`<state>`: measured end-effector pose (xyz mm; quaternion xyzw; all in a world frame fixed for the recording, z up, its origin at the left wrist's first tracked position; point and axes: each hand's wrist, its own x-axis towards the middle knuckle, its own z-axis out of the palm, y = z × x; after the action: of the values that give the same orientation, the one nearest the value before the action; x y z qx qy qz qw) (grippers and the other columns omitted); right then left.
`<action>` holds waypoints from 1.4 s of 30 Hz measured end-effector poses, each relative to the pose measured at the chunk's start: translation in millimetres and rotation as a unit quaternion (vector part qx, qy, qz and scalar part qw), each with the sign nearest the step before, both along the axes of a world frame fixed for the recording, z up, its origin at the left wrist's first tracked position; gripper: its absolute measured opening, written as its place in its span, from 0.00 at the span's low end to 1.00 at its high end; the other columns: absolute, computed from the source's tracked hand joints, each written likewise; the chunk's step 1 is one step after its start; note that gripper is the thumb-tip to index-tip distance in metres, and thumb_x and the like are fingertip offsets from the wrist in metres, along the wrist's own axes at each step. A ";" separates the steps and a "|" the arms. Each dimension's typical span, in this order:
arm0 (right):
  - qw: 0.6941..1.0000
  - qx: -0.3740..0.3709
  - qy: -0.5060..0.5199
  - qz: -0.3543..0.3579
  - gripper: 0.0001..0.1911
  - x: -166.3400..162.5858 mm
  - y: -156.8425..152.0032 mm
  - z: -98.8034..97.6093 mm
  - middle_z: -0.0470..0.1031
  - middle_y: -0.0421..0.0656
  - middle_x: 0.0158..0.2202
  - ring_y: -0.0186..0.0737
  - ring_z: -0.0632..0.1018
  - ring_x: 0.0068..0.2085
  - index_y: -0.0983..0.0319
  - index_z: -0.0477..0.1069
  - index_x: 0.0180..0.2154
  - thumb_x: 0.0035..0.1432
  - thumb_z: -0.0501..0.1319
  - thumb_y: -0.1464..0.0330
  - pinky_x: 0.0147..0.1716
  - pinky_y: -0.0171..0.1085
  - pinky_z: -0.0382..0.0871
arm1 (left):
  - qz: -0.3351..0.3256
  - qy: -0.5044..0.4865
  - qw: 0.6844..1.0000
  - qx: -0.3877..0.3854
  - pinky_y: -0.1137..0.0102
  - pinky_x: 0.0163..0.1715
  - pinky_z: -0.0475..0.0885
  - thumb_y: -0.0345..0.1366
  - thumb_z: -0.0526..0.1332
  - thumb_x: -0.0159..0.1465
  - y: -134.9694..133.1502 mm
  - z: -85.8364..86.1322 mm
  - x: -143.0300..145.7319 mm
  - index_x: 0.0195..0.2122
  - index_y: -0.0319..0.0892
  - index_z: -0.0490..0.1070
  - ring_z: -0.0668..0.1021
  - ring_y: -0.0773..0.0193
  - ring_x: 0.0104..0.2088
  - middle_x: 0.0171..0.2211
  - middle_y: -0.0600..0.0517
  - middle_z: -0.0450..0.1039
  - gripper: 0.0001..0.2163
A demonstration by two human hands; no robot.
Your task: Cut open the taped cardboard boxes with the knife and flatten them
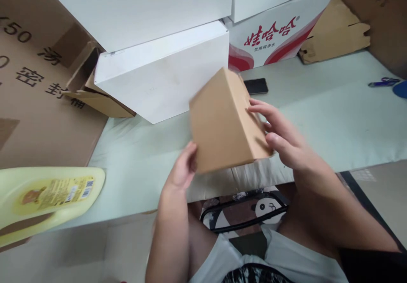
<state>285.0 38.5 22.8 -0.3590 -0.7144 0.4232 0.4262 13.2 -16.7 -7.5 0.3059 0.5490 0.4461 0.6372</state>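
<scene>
A small brown cardboard box (222, 122) is held tilted above the near edge of the pale green table (333, 117). My left hand (182, 170) grips its lower left corner, with the fingers hidden behind the box. My right hand (280, 137) presses against the box's right side, thumb and fingers bent around it.
White boxes (162, 75) are stacked behind, with a red-printed white carton (273, 33) to their right. A black phone (256, 86) lies on the table. Brown cardboard (34, 84) stands at left, a yellow plastic item (47, 198) at lower left, blue things (386, 83) at far right.
</scene>
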 end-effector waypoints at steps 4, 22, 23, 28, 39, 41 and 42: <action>0.995 0.033 -0.060 0.075 0.14 8.3 1.9 9.0 0.77 0.44 0.63 0.57 0.67 0.71 0.50 0.79 0.51 0.68 0.60 0.58 0.70 0.62 0.59 | -0.271 0.169 0.946 -0.046 0.66 0.26 0.75 0.55 0.64 0.62 1.1 -0.2 0.6 0.26 0.43 0.78 0.80 0.58 0.26 0.25 0.49 0.80 0.19; 0.910 0.057 -0.399 -0.100 0.26 48.7 52.1 -66.0 0.79 0.46 0.58 0.65 0.71 0.66 0.54 0.80 0.45 0.48 0.56 0.80 0.60 0.71 0.62 | -0.087 0.480 0.767 0.416 0.48 0.68 0.64 0.41 0.62 0.68 -4.5 12.6 10.5 0.52 0.48 0.73 0.70 0.50 0.64 0.60 0.46 0.72 0.12; 0.901 0.032 -0.427 -0.077 0.27 52.5 55.6 -73.2 0.78 0.45 0.60 0.65 0.69 0.67 0.53 0.80 0.45 0.48 0.56 0.80 0.60 0.72 0.61 | -0.087 0.482 0.768 0.412 0.47 0.68 0.63 0.41 0.62 0.68 -4.6 12.8 10.5 0.51 0.48 0.73 0.70 0.50 0.64 0.60 0.46 0.72 0.12; 0.881 0.031 -0.465 -0.078 0.12 53.7 56.9 -78.9 0.83 0.46 0.51 0.61 0.76 0.58 0.54 0.80 0.40 0.58 0.59 0.70 0.56 0.68 0.62 | -0.085 0.486 0.767 0.409 0.46 0.67 0.64 0.42 0.61 0.68 -4.7 12.9 14.2 0.51 0.49 0.72 0.70 0.49 0.65 0.60 0.45 0.72 0.12; 0.977 -0.068 -0.006 -0.204 0.05 27.7 27.5 -16.9 0.73 0.39 0.28 0.39 0.73 0.27 0.55 0.74 0.38 0.61 0.65 0.62 0.27 0.41 0.69 | -0.082 0.493 0.759 0.418 0.46 0.68 0.62 0.39 0.59 0.69 -5.2 13.2 23.5 0.52 0.49 0.70 0.68 0.49 0.65 0.60 0.45 0.71 0.12; 0.981 -0.091 0.038 -0.169 0.06 22.9 21.7 -12.1 0.75 0.39 0.30 0.39 0.74 0.27 0.54 0.73 0.38 0.60 0.67 0.61 0.27 0.41 0.70 | -0.084 0.495 0.756 0.420 0.47 0.68 0.62 0.38 0.59 0.69 -5.3 14.1 25.1 0.53 0.48 0.70 0.68 0.49 0.65 0.59 0.45 0.70 0.12; 0.981 -0.099 0.051 -0.157 0.07 21.1 19.4 -10.6 0.75 0.40 0.31 0.39 0.74 0.28 0.54 0.73 0.38 0.60 0.67 0.61 0.28 0.41 0.71 | -0.086 0.497 0.755 0.419 0.47 0.68 0.62 0.38 0.59 0.69 -5.6 14.4 25.9 0.53 0.48 0.69 0.68 0.49 0.65 0.60 0.44 0.70 0.12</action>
<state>306.0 57.9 12.2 -0.4851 -0.5812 0.4372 0.4856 39.1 -22.2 7.0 0.7665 0.5184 0.3602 0.1186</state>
